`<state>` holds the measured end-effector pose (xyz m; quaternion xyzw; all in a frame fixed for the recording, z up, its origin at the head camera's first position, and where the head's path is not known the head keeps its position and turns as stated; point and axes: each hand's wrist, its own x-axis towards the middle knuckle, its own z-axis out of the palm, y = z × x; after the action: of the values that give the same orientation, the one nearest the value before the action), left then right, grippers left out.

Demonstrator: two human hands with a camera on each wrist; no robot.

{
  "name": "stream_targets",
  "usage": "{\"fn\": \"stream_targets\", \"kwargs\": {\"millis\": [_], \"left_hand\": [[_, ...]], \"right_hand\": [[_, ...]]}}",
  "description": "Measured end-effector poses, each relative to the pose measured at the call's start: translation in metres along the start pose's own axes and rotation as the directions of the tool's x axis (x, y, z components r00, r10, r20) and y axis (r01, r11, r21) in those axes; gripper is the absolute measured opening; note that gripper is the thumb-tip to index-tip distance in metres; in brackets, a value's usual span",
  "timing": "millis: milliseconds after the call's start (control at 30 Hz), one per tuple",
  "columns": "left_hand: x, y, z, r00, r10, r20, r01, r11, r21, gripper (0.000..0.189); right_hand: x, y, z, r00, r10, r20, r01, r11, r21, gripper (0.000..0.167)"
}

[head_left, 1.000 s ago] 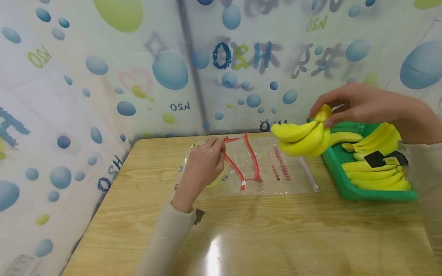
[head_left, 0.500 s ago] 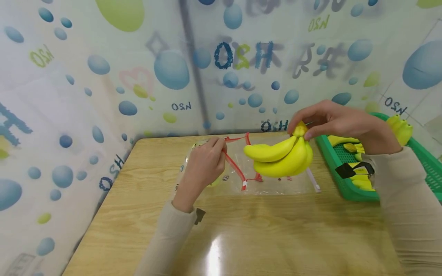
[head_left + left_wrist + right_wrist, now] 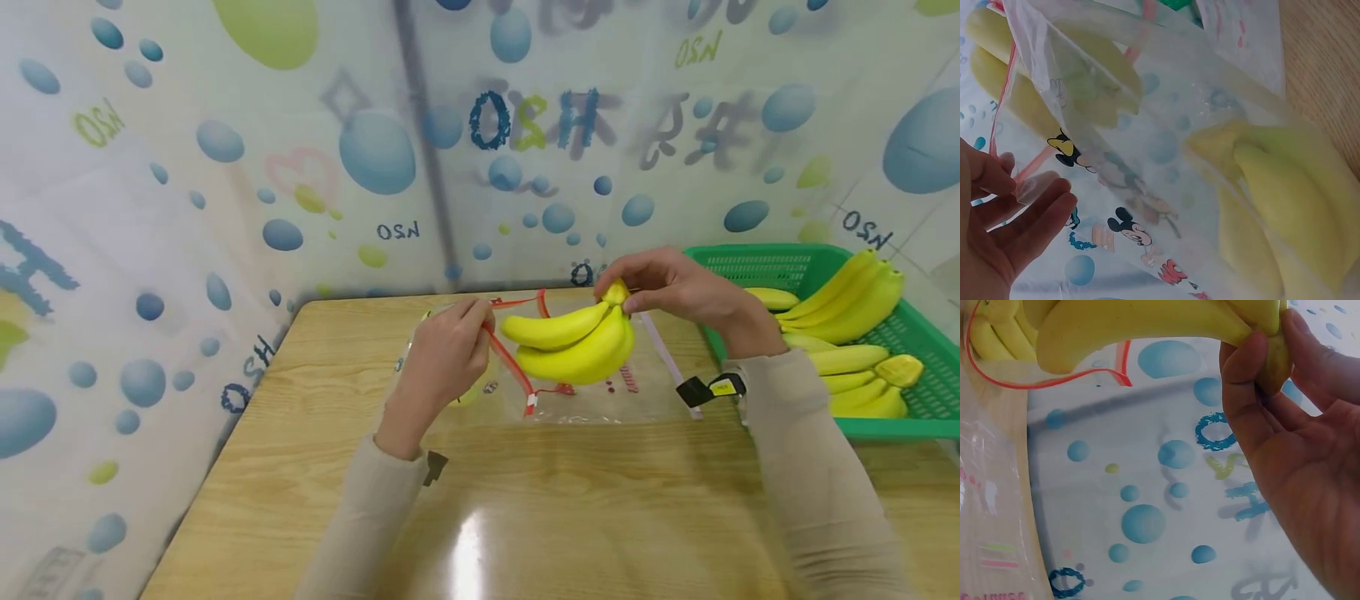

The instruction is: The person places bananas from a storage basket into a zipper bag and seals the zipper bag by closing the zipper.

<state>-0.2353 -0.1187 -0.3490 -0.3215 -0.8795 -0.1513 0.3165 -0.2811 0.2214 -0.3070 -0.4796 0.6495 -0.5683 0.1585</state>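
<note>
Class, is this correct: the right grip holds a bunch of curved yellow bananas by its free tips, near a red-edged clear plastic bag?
Not the tips: the right grip holds the bunch of curved yellow bananas by its joined stem end, as the right wrist view shows, near the red-edged clear plastic bag.

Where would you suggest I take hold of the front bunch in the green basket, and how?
I'd probably pinch the front bunch by its stem, from above: it lies with that knobby stem exposed at the right, bananas pointing left toward the right sleeve. The right hand pinches the raised bunch by its stem too.
</note>
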Motion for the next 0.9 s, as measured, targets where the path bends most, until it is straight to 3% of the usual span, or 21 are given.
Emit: {"fn": "stream_targets", "kwargs": {"millis": [433, 900], "left_hand": [[0.000, -0.003, 0.000, 1.000, 0.017, 0.016, -0.016, 0.998, -0.057, 0.016], [-0.001, -0.002, -0.002, 0.999, 0.053, -0.001, -0.052, 0.997, -0.063, 0.017]], "right_hand": [[0.002, 0.035, 0.021, 0.990, -0.082, -0.111, 0.087, 0.995, 0.041, 0.030], [0.007, 0.056, 0.037, 0.972, -0.092, -0.218, 0.095, 0.995, 0.003, 0.027]]}}
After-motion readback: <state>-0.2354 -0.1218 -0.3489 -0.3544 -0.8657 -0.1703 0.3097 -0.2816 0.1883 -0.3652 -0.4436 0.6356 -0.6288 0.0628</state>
